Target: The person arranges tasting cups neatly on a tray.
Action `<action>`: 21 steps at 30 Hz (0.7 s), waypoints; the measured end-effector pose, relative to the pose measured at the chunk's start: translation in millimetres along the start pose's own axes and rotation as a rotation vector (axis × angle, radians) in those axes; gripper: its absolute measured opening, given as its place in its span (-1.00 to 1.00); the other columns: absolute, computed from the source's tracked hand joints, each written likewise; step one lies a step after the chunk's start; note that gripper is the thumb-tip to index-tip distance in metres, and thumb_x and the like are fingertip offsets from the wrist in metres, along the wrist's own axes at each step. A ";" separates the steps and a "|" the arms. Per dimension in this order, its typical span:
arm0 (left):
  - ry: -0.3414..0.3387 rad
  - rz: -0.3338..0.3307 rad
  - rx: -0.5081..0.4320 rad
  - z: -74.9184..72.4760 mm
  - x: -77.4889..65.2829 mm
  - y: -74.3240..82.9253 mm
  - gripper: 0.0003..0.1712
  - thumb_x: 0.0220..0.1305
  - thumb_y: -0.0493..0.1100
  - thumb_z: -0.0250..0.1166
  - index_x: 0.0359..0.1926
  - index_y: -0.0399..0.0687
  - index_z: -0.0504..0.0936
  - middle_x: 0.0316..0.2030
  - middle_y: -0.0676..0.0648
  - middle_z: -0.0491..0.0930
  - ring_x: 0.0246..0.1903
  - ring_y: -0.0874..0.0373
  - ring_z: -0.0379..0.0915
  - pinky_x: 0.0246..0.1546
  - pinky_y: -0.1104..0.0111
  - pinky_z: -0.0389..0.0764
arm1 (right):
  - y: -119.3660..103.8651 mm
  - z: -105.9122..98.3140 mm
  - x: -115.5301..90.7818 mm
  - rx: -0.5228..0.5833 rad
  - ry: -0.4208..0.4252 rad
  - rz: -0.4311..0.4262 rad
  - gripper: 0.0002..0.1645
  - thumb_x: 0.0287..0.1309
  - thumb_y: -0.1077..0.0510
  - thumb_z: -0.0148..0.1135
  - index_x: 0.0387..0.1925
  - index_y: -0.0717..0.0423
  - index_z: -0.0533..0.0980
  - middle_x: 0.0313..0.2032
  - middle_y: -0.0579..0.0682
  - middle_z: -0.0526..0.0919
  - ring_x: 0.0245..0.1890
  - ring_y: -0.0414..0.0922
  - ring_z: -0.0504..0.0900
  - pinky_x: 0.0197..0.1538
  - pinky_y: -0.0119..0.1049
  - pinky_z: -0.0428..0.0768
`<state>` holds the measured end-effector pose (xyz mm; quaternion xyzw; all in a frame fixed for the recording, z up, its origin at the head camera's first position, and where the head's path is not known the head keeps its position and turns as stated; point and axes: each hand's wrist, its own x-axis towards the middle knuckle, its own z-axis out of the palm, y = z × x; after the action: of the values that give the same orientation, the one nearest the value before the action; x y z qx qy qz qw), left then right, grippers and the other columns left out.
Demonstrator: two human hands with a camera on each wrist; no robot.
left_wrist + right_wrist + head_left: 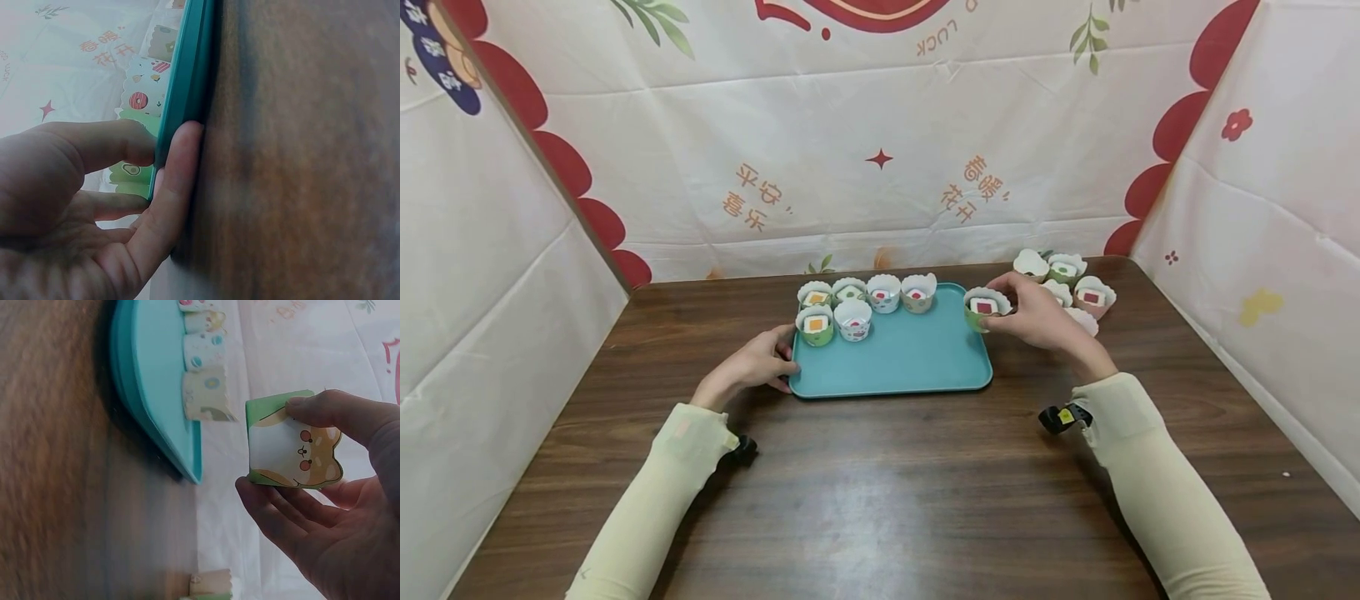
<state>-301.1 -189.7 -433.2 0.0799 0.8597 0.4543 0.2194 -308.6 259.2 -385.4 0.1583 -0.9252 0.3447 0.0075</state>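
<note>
My right hand (1033, 312) holds a green paper baking cup (977, 310) with a white square and a dark red centre inside, raised over the right end of the teal tray (917, 367). An animal face decorates this cup (294, 444) in the right wrist view, where thumb and fingers grip its sides. At the tray's left edge, my left hand (756, 358) holds the rim (178, 94) between its digits. Several filled paper cups stand on the tray: a back row ending in a patterned cup (918, 293), and in front a green cup (815, 325) beside a white cup (853, 321).
Right of the tray, several more paper cups sit in a cluster, among them a pink cup (1093, 297) and a green cup (1066, 267). A printed white cloth (865, 200) hangs behind the brown wooden table (880, 492) and along both sides.
</note>
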 end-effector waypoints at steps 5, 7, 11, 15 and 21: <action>0.005 -0.007 -0.001 -0.5 -0.5 -0.7 0.01 0.35 -0.39 0.24 0.65 -0.21 -0.13 -0.13 -0.22 0.36 -0.35 0.07 0.55 -0.31 0.21 0.85 | -5.6 10.0 1.5 0.026 0.000 0.003 -0.34 0.21 0.11 0.46 0.24 0.27 0.42 0.07 0.23 0.58 0.03 0.10 0.56 0.05 -0.15 0.56; 0.007 -0.001 0.003 -0.7 -0.9 -1.0 0.01 0.35 -0.39 0.23 0.65 -0.21 -0.13 -0.13 -0.22 0.36 -0.36 0.07 0.56 -0.32 0.21 0.85 | -8.5 12.8 1.7 0.030 0.006 0.011 -0.34 0.21 0.10 0.45 0.25 0.26 0.41 0.07 0.23 0.59 0.02 0.10 0.56 0.05 -0.14 0.56; 0.008 -0.002 0.009 -1.0 -1.1 -1.7 0.00 0.35 -0.39 0.23 0.65 -0.19 -0.12 -0.13 -0.22 0.36 -0.36 0.06 0.56 -0.31 0.21 0.85 | -14.3 17.6 2.1 0.047 0.009 0.033 -0.32 0.23 0.07 0.44 0.28 0.23 0.39 0.10 0.22 0.58 0.04 0.08 0.55 0.06 -0.12 0.57; -0.002 0.002 0.002 -0.9 0.5 -1.2 0.00 0.36 -0.38 0.23 0.66 -0.17 -0.12 -0.12 -0.23 0.36 -0.34 0.04 0.57 -0.29 0.19 0.85 | -19.3 21.0 2.9 0.042 0.022 0.040 -0.31 0.24 0.04 0.44 0.30 0.20 0.39 0.10 0.20 0.58 0.04 0.07 0.54 0.05 -0.11 0.58; -0.003 0.010 -0.015 -2.4 -0.8 -1.5 0.00 0.35 -0.39 0.23 0.66 -0.17 -0.12 -0.12 -0.23 0.37 -0.33 0.03 0.57 -0.28 0.18 0.85 | -29.4 28.5 12.1 0.040 0.020 0.019 -0.29 0.22 0.03 0.45 0.31 0.19 0.40 0.11 0.20 0.58 0.03 0.07 0.53 0.01 -0.11 0.59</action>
<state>-301.4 -192.6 -433.0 0.0832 0.8555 0.4617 0.2193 -308.6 216.6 -386.9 0.1462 -0.9194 0.3650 0.0105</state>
